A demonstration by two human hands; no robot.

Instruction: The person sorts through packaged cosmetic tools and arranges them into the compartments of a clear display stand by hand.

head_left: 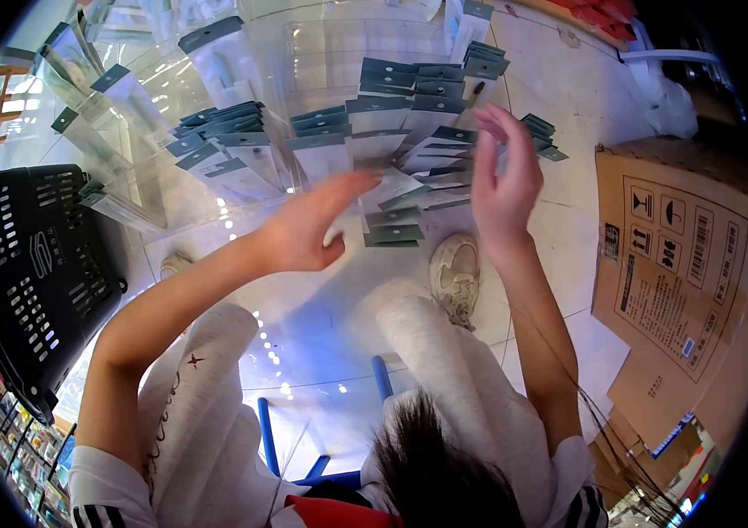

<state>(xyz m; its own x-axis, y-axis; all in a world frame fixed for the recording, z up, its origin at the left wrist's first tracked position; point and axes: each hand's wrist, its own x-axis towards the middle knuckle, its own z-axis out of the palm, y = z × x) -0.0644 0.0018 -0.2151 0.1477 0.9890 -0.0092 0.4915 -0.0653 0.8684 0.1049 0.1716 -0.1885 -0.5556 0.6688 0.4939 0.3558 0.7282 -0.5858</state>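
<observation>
Clear packets with dark green header cards [396,233] lie in overlapping stacks on the floor ahead of me. My left hand [304,231], slightly blurred, reaches over their near side. Its fingers are stretched out and the thumb stands apart, with nothing visible in them; whether the fingertips touch a packet I cannot tell. At the right side of the stacks my right hand [508,185] is raised, its fingers loosely bent and apart, holding nothing I can see. More packets [226,141] stand in a clear plastic bin [290,66] further left.
A black plastic basket [40,264] stands on the left, and a printed cardboard box [673,264] on the right. My shoe [455,277] rests just below the packets. Blue stool legs [267,431] show between my knees. A white plastic bag [664,97] hangs at upper right.
</observation>
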